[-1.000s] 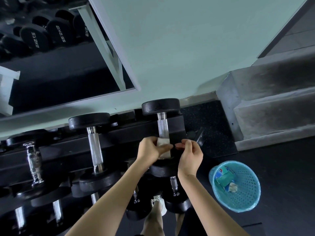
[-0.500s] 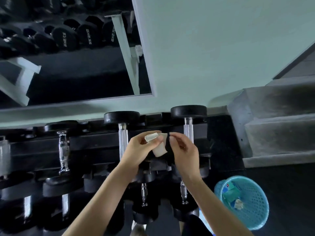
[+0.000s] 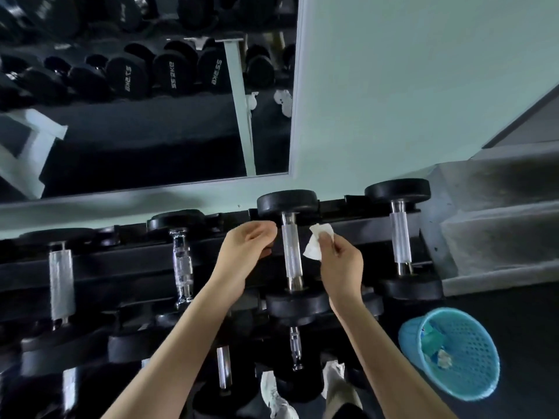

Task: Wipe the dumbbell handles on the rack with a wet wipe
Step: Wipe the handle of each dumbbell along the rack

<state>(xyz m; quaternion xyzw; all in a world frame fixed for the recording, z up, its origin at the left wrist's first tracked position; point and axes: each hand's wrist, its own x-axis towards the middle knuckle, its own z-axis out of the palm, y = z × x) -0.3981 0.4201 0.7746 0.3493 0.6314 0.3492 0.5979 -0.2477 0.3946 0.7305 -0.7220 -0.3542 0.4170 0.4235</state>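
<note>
A: Wipe location?
B: Wet wipe [image 3: 317,244] bunched, pinched in right hand [image 3: 341,264], just right of a dumbbell handle [image 3: 291,255] on the rack [image 3: 121,261]; likely poised to wrap it.
A: Left hand [image 3: 245,252]?
B: Loosely curled, empty, just left of the handle; probably ready to steady it.

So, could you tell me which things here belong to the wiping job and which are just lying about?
Job: wipe in the right hand; left hand; dumbbell handles; rack.
Lying about: blue basket; mirror; concrete steps.
</note>
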